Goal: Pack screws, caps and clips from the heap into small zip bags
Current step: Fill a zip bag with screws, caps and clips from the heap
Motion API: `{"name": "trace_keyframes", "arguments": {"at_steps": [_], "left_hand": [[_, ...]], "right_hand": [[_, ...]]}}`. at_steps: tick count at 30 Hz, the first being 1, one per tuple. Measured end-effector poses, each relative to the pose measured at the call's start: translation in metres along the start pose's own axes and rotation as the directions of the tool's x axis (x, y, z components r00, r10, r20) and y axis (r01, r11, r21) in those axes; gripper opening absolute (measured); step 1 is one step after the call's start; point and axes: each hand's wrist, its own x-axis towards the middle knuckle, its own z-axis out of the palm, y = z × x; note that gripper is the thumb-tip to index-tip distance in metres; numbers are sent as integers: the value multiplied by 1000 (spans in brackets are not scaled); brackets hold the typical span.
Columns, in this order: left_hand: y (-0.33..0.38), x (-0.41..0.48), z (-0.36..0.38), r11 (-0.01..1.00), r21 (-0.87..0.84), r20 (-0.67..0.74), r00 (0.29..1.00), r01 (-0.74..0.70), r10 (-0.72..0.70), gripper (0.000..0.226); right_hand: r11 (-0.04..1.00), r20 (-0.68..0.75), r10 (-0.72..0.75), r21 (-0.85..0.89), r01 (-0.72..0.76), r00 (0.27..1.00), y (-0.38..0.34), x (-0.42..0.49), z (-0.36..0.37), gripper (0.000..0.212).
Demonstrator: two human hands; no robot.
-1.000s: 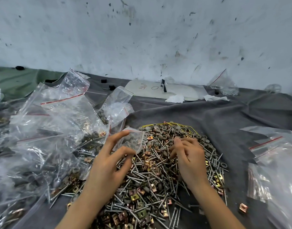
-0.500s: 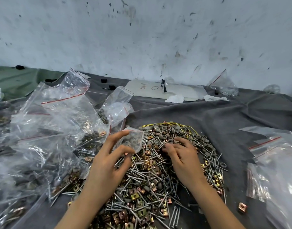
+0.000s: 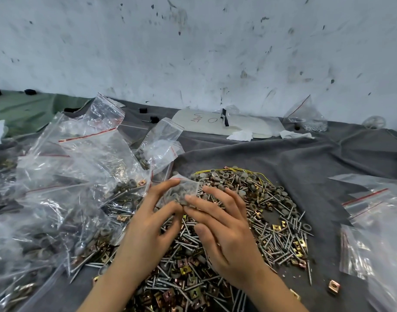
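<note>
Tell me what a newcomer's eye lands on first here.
The heap of screws, grey caps and brassy clips at the centre of the grey cloth draws the eye first. Just over it the left hand pinches a small zip bag with caps inside, the right hand touching it. A glinting pile of filled bags crowds the left side.

On the white board (image 3: 242, 125) at twelve o'clock, a hand-drawn "O" is seen, with an unreadable red scribble at its nine o'clock.
</note>
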Motion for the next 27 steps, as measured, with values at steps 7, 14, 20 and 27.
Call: {"name": "trace_keyframes", "arguments": {"at_steps": [7,14,20,27], "left_hand": [[-1,-1,1,1000,3,-5,1000,17,-17,15],[-1,-1,1,1000,6,-26,1000,12,-12,17],[-2,-1,1,1000,5,-22,1000,14,-14,17],[-2,-2,2,1000,-24,-43,999,8,-9,5]], "right_hand": [[902,-198,428,149,-405,881,19,1,-6,44],[651,67,745,143,-746,663,48,-13,-2,68],[693,153,716,-34,-721,681,51,-15,1,67],[732,161,681,-119,-671,714,50,-13,-2,79]]}}
